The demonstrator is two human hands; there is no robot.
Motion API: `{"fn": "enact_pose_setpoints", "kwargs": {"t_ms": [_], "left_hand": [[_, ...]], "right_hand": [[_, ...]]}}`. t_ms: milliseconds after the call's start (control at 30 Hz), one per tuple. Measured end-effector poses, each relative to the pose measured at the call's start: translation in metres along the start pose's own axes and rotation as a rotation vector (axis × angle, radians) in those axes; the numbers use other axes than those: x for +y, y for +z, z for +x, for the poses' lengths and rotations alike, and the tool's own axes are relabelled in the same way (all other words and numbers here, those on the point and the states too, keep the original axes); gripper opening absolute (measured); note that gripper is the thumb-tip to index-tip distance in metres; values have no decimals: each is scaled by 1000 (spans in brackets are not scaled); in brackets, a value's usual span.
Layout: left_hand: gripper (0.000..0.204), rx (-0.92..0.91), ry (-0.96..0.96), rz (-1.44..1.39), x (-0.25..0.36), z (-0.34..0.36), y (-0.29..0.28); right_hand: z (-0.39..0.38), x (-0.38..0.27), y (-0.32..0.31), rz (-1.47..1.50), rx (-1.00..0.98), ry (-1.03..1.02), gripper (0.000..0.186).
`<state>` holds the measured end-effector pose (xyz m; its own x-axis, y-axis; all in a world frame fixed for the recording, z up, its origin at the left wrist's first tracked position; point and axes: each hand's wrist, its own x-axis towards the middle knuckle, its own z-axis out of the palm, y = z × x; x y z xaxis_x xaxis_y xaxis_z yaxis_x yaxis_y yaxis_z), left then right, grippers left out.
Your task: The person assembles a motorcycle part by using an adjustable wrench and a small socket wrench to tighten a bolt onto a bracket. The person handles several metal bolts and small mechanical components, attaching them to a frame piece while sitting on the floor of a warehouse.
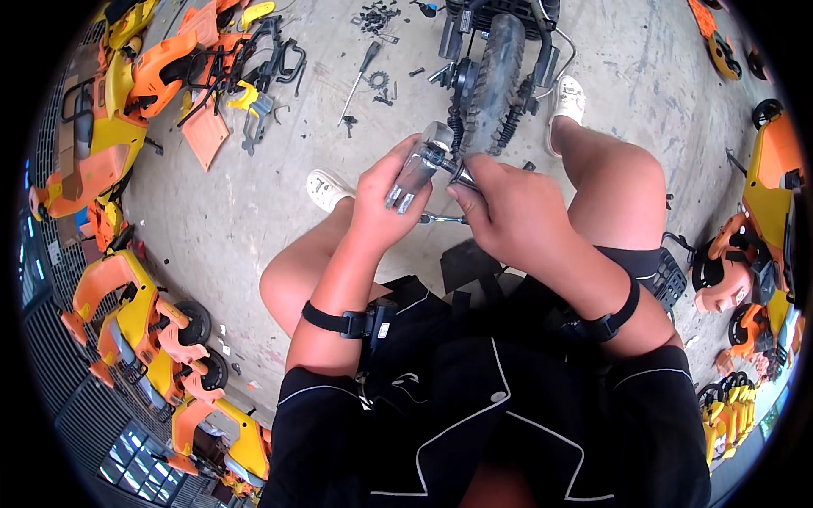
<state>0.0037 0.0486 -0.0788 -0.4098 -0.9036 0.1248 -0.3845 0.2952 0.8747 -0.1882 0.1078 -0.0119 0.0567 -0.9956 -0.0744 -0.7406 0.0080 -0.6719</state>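
My left hand (381, 182) is closed around a grey metal part (413, 176) with a rounded top end and two prongs pointing down. From the right, my right hand (518, 207) grips a shiny metal tool (463, 175), its thumb and fingers pressed together on it. That tool's end meets the side of the grey part; its exact kind is partly hidden by the fingers. Below both hands shows a chrome wrench (442, 218), and I cannot tell whether it joins the tool. Just beyond my hands stands a wheel with a knobby black tyre (494, 85), with coil springs beside it.
On the concrete floor (296, 110) lie a long screwdriver (362, 76), a toothed ring (378, 80), loose bolts and a heap of small dark parts (375, 17). Orange and yellow body panels (161, 76) are piled at the left. More yellow-orange vehicles (775, 169) line the right.
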Motion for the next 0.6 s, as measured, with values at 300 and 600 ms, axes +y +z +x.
{"fn": "enact_pose_setpoints", "kwargs": {"t_ms": [300, 600], "left_hand": [[48, -50, -216, -89, 9, -1, -5], [46, -7, -2, -57, 3, 3, -4]], "right_hand": [[17, 6, -25, 1579, -628, 668, 50], [4, 6, 4, 517, -180, 83, 36]]}}
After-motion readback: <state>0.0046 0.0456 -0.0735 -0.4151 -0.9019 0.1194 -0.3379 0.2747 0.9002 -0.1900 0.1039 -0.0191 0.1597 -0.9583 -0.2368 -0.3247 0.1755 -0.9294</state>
